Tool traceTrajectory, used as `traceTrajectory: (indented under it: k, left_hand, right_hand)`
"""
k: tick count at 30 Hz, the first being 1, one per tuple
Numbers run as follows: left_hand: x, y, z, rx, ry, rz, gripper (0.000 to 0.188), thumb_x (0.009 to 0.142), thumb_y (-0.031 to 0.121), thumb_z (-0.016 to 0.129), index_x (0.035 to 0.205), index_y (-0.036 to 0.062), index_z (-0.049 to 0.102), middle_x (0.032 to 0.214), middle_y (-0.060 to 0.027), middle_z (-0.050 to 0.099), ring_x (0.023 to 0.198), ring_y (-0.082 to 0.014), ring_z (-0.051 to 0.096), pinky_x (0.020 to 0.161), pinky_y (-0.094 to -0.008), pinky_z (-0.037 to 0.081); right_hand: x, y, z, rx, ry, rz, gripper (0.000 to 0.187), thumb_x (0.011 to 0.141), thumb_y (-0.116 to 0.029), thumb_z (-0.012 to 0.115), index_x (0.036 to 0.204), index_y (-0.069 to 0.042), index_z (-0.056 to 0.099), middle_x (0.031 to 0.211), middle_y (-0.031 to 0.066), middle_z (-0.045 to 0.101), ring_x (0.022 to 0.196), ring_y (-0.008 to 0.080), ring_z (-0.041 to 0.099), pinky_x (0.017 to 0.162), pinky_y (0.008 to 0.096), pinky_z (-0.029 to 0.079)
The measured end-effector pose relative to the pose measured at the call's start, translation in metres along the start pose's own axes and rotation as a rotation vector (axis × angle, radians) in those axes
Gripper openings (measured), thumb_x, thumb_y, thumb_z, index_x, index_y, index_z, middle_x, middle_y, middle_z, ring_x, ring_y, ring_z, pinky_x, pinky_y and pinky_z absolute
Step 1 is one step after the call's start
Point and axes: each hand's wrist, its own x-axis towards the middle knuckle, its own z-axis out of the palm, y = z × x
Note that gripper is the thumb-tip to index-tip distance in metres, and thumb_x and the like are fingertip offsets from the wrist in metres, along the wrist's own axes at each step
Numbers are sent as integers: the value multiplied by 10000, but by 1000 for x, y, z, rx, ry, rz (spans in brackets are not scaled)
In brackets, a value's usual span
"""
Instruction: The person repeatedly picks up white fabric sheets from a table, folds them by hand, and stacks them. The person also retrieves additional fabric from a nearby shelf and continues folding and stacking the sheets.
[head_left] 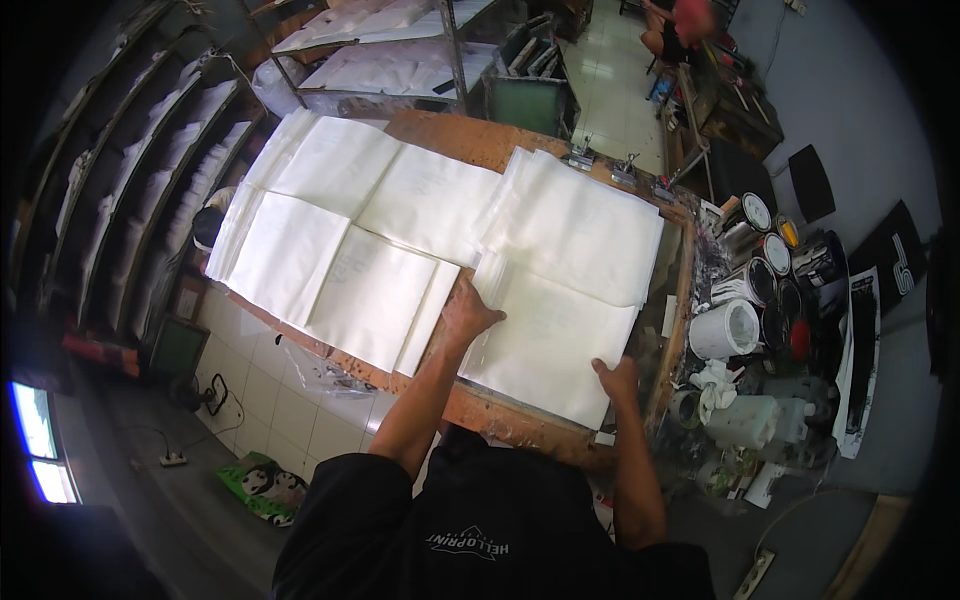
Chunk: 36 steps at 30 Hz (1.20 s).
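Fingers largely hidden, their grip impossible to tell, the left hand (472,314) and right hand (617,379) set spread thumbs at opposite edges of a white stack (555,335). Forearms reach forward. The stack lies on the tabletop (450,130), beside other sheets (290,240), bare brown showing along its near edge.

Grey wall (850,90), right, black panel (810,182) against it. Pale tiled floor (598,75), glossy reflections at far aisle. Multi-tier rack (131,215), left, dark-framed. Metal-post shelving unit (453,50), far side; green bin (525,107) beside it. Bright two-part rectangular panel (42,430), lower left, window or screen unclear.
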Motion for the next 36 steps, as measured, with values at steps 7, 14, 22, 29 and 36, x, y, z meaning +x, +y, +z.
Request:
traceTrajectory:
  k: [7,14,22,29,36]
  left_hand:
    - [-27,5,13,-154,356,179,664,667,168,809,1200,6,448,1071,-243,593,1028,-411,577,867,-465,487]
    - [-89,-2,12,-508,514,375,684,723,214,797,1290,42,456,1146,-214,571,1092,-389,552,912,-445,474]
    - [-96,-22,-7,-514,391,162,671,806,262,710,1352,55,379,1202,-236,562,1058,-414,584,877,-468,498]
    - [-171,-139,-122,-519,216,-142,734,743,308,763,1327,53,398,1113,-258,612,1028,-414,612,887,-466,491]
    - [-285,-380,-155,-592,315,-552,830,643,314,825,1294,16,404,1074,-237,643,1007,-392,634,885,-458,505]
  right_hand:
    - [-22,-9,-3,96,187,-111,359,847,-256,682,1012,63,656,925,241,684,846,347,664,783,417,506]
    - [-78,12,-25,271,159,65,506,932,-276,629,1292,61,515,1232,216,596,1077,301,598,938,405,464]
    - [-20,-14,-48,-86,337,-514,428,892,-246,693,1104,118,612,1022,277,660,864,341,657,821,424,501]
    - [-54,-88,-29,-4,-49,-461,328,768,-34,700,1040,128,617,991,186,681,844,254,643,807,369,501]
    - [-248,-223,157,52,-680,-387,321,736,-63,732,992,111,650,901,141,688,774,212,647,740,330,508]
